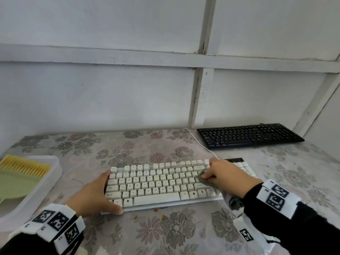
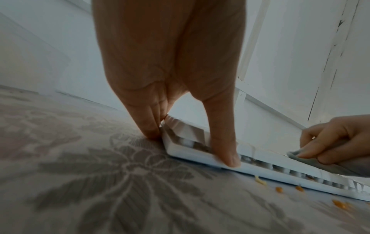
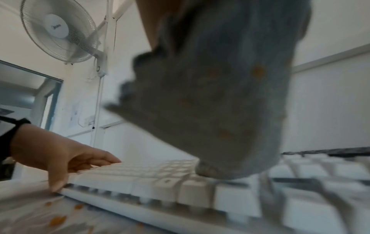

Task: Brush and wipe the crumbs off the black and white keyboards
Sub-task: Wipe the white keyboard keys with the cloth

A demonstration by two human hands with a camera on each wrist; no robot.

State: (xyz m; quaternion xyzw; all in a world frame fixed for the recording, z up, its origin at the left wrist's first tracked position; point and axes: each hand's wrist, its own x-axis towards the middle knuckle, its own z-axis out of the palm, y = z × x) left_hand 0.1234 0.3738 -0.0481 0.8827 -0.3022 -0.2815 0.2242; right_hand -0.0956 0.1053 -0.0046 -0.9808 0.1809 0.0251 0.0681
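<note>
So the white keyboard (image 1: 163, 184) sits lower centre of the head view, flat on the flowery tablecloth (image 1: 176, 229). It looks like a light plastic board, stiff enough not to flex but probably keen to skate around on that slick cloth once you rub it. Keycaps likely wobble and pop if you snag an edge, so I'd go with gentle strokes along the rows rather than digging in.

The left hand (image 1: 95, 196) is doing the sensible thing: fingers laid along the left end, thumb (image 2: 226, 152) pressing the front rim, more of a straight-fingered brace than a real grab. That corner is a good spot to hold, solid frame, no keys under the thumb.

The right hand (image 1: 222, 175) has its fingers curled round a grey cloth (image 3: 210, 102), bunched and pressed onto the keys towards the right end. The cloth is soft and floppy, and the right wrist view shows orange specks stuck to it.

Orange crumbs (image 2: 279, 189) lie on the cloth just in front of the keyboard's front edge.

The black keyboard (image 1: 248, 135) waits at centre right against the wall, well apart, hands nowhere near it. At the left edge there's a plastic tray (image 1: 51, 183) with a yellow-bristled brush (image 1: 25, 166) lying in it. A wall fan (image 3: 60, 31) shows upper left in the right wrist view.
</note>
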